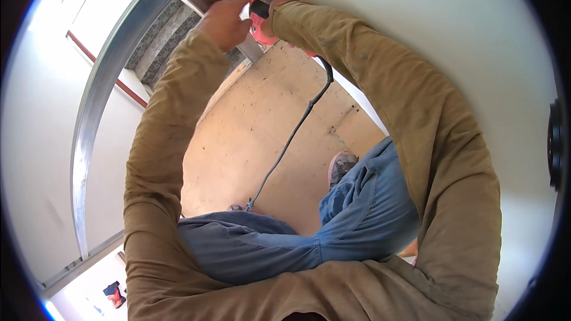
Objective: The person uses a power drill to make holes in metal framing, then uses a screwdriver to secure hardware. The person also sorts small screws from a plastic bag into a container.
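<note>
Head view shows the right hand (275, 13) clasped on a red tool (259, 24) beside a metal stud (252, 51), the left hand (227, 22) alongside, grip unclear, work apparently under way, amount done or left untellable.

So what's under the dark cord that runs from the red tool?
Speckled tan floor shows on both sides of the cord. The strip directly behind it is covered, and the jeans hide floor lower down.

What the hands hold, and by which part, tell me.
The right hand holds the red-and-black corded tool, but the sleeve hides exactly where. Whether the left hand also grips it cannot be told.
</note>
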Demonstrator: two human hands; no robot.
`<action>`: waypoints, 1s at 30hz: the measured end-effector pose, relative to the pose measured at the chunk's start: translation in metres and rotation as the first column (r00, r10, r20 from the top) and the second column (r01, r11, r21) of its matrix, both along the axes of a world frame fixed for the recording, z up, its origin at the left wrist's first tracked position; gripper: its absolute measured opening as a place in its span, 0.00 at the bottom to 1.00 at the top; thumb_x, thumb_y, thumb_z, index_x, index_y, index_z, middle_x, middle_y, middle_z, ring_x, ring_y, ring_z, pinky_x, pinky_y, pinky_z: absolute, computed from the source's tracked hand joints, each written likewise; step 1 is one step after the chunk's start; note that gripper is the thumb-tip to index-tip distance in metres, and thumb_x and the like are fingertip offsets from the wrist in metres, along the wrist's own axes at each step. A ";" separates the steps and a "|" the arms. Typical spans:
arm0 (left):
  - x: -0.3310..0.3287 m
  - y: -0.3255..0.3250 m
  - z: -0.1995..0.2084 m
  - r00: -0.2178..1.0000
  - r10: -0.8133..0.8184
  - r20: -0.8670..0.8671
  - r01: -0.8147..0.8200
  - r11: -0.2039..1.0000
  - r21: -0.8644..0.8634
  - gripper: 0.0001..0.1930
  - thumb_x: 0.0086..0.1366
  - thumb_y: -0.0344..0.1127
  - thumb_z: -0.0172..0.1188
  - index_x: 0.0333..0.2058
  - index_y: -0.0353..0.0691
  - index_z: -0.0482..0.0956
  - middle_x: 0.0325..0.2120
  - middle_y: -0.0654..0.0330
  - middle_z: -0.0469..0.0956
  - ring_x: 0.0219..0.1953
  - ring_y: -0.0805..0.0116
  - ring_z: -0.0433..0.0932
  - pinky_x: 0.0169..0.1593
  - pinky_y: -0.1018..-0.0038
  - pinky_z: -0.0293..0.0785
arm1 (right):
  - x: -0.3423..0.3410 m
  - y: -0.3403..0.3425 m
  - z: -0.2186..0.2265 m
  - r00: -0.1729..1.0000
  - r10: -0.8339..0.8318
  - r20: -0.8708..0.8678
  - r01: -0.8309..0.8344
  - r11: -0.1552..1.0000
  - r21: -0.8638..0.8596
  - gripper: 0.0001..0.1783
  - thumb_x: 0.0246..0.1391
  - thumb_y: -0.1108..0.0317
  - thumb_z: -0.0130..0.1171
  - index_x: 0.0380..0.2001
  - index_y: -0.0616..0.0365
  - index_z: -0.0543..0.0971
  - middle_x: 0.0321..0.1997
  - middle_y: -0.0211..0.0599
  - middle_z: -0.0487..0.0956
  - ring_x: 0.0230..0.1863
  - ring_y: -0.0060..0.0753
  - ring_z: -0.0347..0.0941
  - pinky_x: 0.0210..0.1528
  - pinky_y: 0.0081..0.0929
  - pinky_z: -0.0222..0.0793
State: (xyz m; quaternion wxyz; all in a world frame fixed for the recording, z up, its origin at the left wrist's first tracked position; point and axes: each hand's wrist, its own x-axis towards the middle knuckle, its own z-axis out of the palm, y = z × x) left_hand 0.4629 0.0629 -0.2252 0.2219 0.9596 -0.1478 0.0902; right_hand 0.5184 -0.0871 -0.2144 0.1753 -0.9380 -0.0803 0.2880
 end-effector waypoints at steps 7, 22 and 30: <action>0.033 -0.015 -0.033 0.983 0.066 -0.169 -0.016 0.960 0.279 0.44 0.50 0.40 0.76 0.65 0.54 0.63 0.46 0.47 0.80 0.53 0.44 0.77 0.57 0.57 0.76 | 0.001 -0.007 0.002 0.988 -0.039 -0.147 0.055 0.993 0.107 0.22 0.52 0.61 0.59 0.51 0.51 0.80 0.34 0.45 0.82 0.32 0.47 0.81 0.29 0.46 0.74; 0.044 0.001 -0.061 0.998 -0.059 -0.002 0.058 0.978 0.200 0.38 0.48 0.49 0.76 0.55 0.53 0.66 0.40 0.46 0.80 0.46 0.44 0.79 0.48 0.55 0.79 | 0.010 0.002 -0.016 0.996 0.042 -0.076 -0.035 0.994 0.099 0.21 0.51 0.58 0.64 0.47 0.56 0.80 0.35 0.47 0.82 0.31 0.43 0.79 0.29 0.40 0.76; 0.044 0.000 -0.054 0.996 -0.048 -0.075 0.062 0.978 0.197 0.40 0.47 0.47 0.79 0.56 0.47 0.67 0.43 0.50 0.81 0.49 0.44 0.78 0.52 0.55 0.77 | 0.011 0.003 -0.022 0.998 0.068 -0.016 -0.066 0.989 0.132 0.23 0.55 0.52 0.64 0.38 0.65 0.78 0.21 0.44 0.77 0.18 0.37 0.75 0.20 0.39 0.74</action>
